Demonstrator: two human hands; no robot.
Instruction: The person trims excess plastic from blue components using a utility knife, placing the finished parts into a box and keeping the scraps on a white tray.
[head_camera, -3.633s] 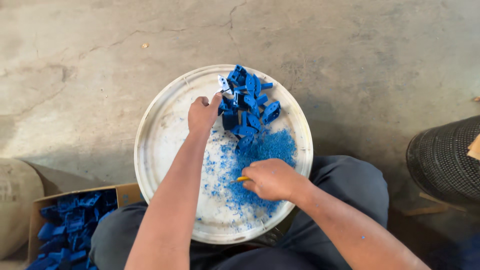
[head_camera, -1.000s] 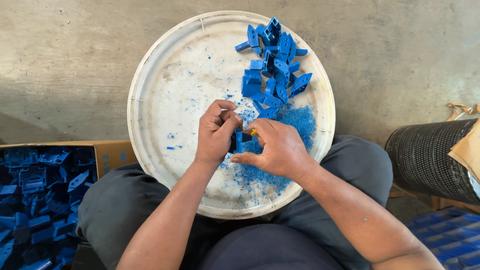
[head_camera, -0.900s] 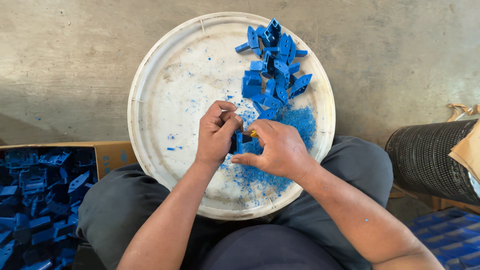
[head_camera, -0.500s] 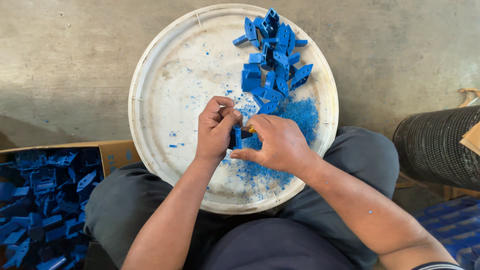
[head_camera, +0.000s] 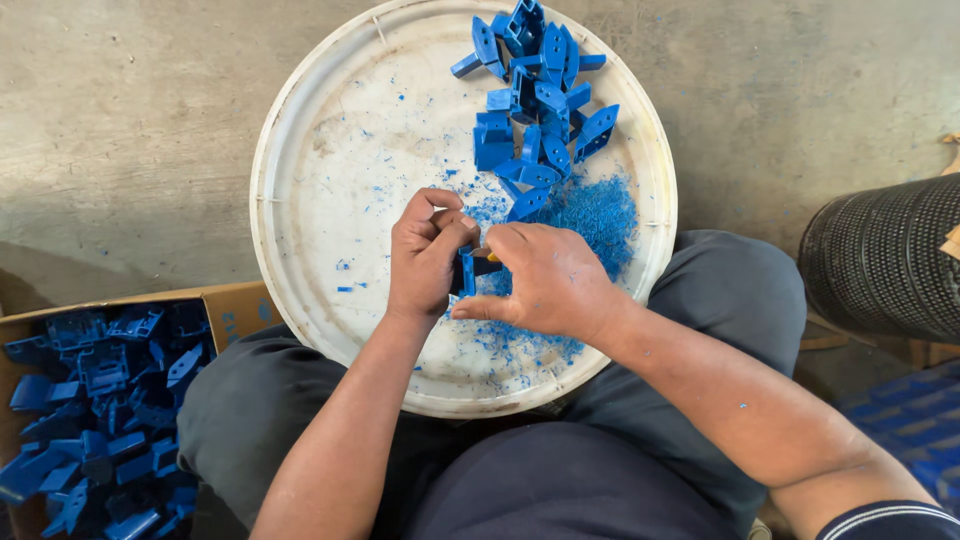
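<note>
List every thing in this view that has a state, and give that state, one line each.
Left hand: closed on the blue plastic part.
Right hand: fingers against the same part, a small yellow-tipped tool barely visible.
Pile of blue parts: heaped loosely at the tray's far edge.
Blue shavings: scattered beside the pile.
Round white tray: resting on the person's lap.
Cardboard box: open, holding blue parts.

Bare forearms, dark grey trousers (head_camera: 700, 300), navy sleeve edge (head_camera: 880, 520)
</note>
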